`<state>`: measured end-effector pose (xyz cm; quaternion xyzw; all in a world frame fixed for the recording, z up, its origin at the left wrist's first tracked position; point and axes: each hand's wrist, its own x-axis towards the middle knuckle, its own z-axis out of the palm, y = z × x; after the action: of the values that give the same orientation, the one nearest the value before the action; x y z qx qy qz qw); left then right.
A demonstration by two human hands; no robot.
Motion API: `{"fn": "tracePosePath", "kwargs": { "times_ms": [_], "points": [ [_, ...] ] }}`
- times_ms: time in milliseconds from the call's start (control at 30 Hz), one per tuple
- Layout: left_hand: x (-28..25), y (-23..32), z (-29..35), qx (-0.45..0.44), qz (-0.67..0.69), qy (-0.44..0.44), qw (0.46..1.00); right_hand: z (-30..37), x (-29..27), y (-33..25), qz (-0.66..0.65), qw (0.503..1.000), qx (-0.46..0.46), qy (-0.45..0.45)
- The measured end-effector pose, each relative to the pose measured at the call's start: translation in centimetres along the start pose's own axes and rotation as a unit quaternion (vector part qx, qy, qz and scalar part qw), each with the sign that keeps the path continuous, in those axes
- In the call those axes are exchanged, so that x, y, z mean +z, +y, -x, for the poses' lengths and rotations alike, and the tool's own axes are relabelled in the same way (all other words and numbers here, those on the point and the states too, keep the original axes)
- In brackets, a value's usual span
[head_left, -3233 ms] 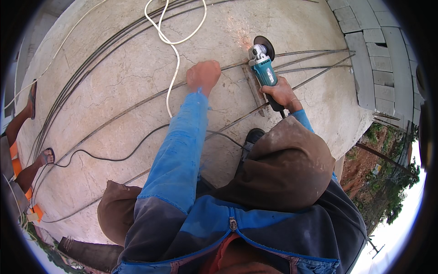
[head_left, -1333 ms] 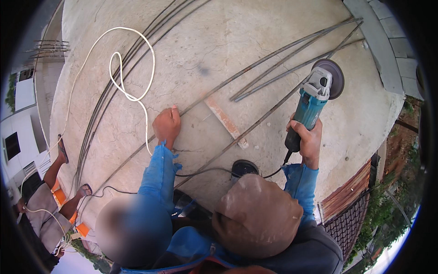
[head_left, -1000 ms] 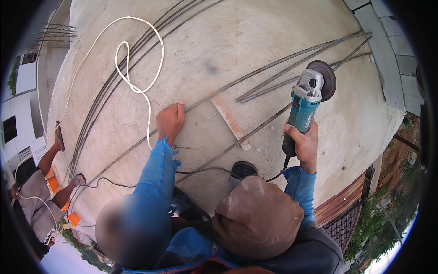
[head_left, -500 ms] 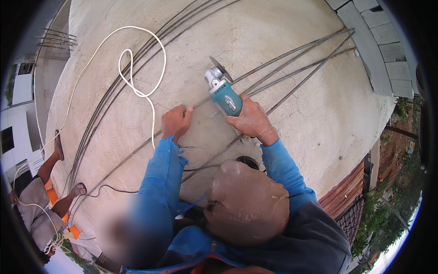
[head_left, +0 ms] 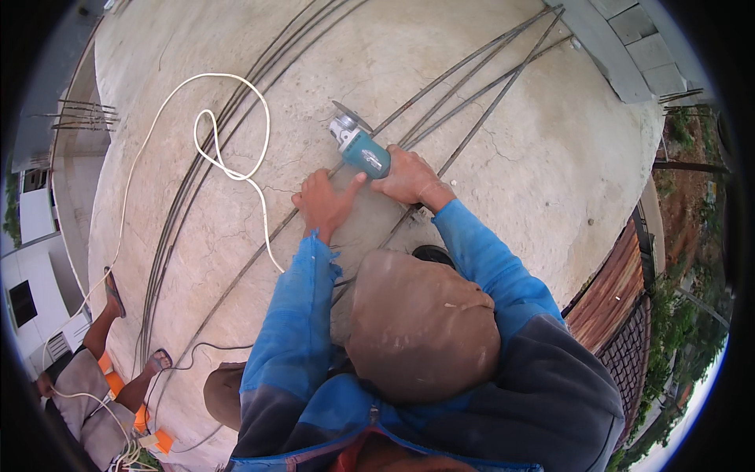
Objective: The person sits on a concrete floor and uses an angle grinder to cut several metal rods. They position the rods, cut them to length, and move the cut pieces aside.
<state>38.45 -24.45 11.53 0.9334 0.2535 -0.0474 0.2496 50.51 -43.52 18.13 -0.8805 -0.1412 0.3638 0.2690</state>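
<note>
My right hand [head_left: 410, 177] is wrapped around the rear body of a teal angle grinder [head_left: 366, 156]. The grinder's silver head and cutting disc [head_left: 351, 116] point away from me, near a steel rebar [head_left: 425, 90] lying on the concrete. My left hand [head_left: 326, 202] is open over the same line of bar, its fingers spread and its thumb beside the grinder's body. Whether the fingers touch the bar is hard to make out. Another rebar [head_left: 497, 98] runs past my right wrist.
Several long rebars [head_left: 187, 169] curve along the left of the concrete slab [head_left: 519, 173]. A looped white cord [head_left: 267, 130] lies across them. At lower left sits a person [head_left: 94, 385] with sandalled feet, beside orange pieces [head_left: 116, 383]. Grey blocks [head_left: 629, 27] stand at the far right.
My left hand has opened from a closed grip on the bar and moved right, close to the grinder. The grinder has shifted slightly left in my right hand's grip. The whole view has shifted.
</note>
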Motion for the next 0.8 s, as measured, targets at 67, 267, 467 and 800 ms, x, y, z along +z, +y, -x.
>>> {"fn": "tracePosePath", "kwargs": {
  "times_ms": [67,267,467,800],
  "points": [
    [-0.7,0.3,-0.3,-0.014,-0.012,-0.026,0.999,0.0,0.3,-0.1,0.005,1.000,-0.012,0.008],
    [-1.3,0.2,-0.9,-0.016,-0.031,-0.050,0.998,0.0,0.6,-0.2,0.000,1.000,-0.010,0.011],
    [-1.3,0.3,-1.2,-0.013,-0.039,-0.063,0.997,-1.0,1.6,1.1,0.021,0.999,-0.022,0.028],
    [-1.5,0.6,-1.0,-0.028,-0.031,-0.056,0.998,-0.8,1.0,0.6,0.027,0.999,-0.017,0.017]
  ]
}}
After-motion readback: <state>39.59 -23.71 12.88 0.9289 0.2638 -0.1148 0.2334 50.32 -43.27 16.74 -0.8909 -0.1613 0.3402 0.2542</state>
